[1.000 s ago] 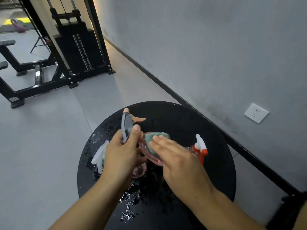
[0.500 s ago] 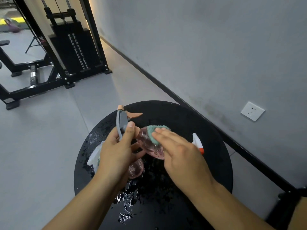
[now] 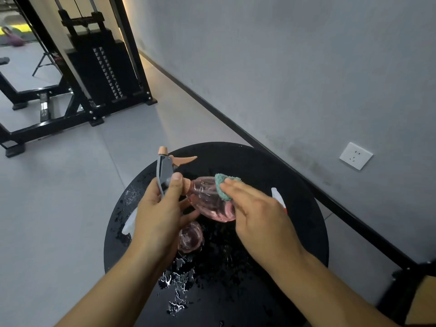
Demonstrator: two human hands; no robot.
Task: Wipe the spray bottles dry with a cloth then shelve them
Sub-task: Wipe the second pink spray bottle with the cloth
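Currently I log pink spray bottle (image 3: 207, 199) aloft over wet worktop (image 3: 295, 208), left hand (image 3: 160, 208) clasping its trigger head, right hand (image 3: 257, 208) pressing cloth (image 3: 223, 186) flat-fingered; wet plastic may slip.

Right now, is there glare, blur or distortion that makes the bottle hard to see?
Head view: wide-angle lens bends the wall baseboard; water on the black table gives bright glare spots; the pink spray bottle is clear enough; the right hand pressing the teal cloth is slightly soft; the left hand looks sharp.
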